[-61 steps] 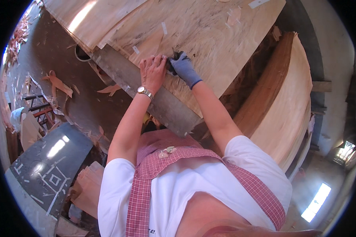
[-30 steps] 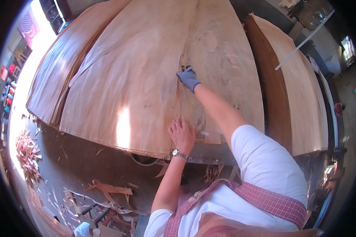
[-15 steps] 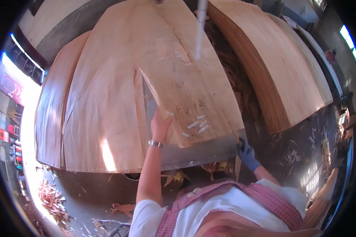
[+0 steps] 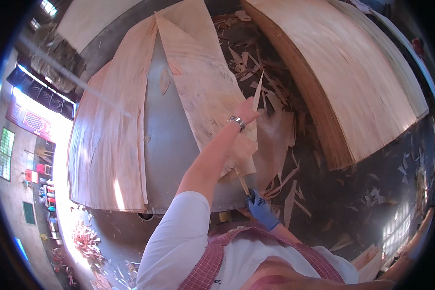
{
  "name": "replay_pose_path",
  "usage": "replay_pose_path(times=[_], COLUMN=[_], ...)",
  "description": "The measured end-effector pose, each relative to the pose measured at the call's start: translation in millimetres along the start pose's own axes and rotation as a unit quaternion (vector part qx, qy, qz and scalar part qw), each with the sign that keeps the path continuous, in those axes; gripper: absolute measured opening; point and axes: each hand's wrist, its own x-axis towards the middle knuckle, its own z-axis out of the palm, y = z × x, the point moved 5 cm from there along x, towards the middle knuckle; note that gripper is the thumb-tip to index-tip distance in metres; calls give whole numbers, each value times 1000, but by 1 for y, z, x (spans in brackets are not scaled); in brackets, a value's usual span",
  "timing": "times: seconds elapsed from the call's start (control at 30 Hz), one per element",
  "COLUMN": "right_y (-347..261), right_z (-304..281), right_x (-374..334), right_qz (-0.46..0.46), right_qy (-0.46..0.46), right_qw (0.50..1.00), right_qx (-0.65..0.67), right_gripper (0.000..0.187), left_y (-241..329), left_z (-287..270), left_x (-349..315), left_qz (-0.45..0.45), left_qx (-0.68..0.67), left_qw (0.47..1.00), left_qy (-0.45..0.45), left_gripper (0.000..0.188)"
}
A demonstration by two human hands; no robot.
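My bare left hand (image 4: 247,110), with a metal watch on its wrist, reaches across to the right edge of a long wood veneer sheet (image 4: 198,92). Its fingers are closed on a narrow, pointed veneer strip (image 4: 259,91) that sticks up from them. The sheet has dark marks and ragged near ends, and lies slanting on a grey tabletop (image 4: 171,145). Near the table's front edge, my blue-gloved right hand (image 4: 263,211) is closed on a thin, light-coloured stick-like thing (image 4: 243,182) pointing toward the sheet. Its kind cannot be made out.
A veneer stack (image 4: 111,145) lies on the table's left. A taller, thick veneer stack (image 4: 343,82) stands to the right. Veneer scraps (image 4: 244,63) litter the gap between, and a brownish sheet (image 4: 275,140) hangs beside the table. More shavings (image 4: 85,239) lie on the floor at left.
My left hand has moved rightward from the sheet's left edge to its right edge. A wide band of grey tabletop now shows left of the sheet. The view has also shifted.
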Motion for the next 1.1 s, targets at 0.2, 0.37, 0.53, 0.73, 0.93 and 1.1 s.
replay_pose_path(times=[0.2,0.37,0.53,0.73,0.93,1.1], right_y=[-27,-23,-41,-43,-80,-97], right_z=[-40,-39,-22,-40,-77,-118], right_x=[6,46,79,102,112,85], right_qz=[-30,-73,-15,137,182,256], right_qy=[120,121,62,-7,-48,-56], right_qw=[992,984,993,954,931,837], right_qx=[-29,-109,-102,267,313,480], right_gripper=[61,69,65,61,57,33], left_y=[7,26,9,40,-17,11], left_z=[82,104,88,-30,-71,-60], left_x=[44,54,34,-14,-26,-6], left_qz=[8,18,-70,-13,-141,-127], left_qx=[-36,-85,-106,-23,135,68], left_qw=[997,995,989,999,972,983], left_qy=[-72,-50,-82,38,127,113], left_gripper=[58,70,78,75,83,85])
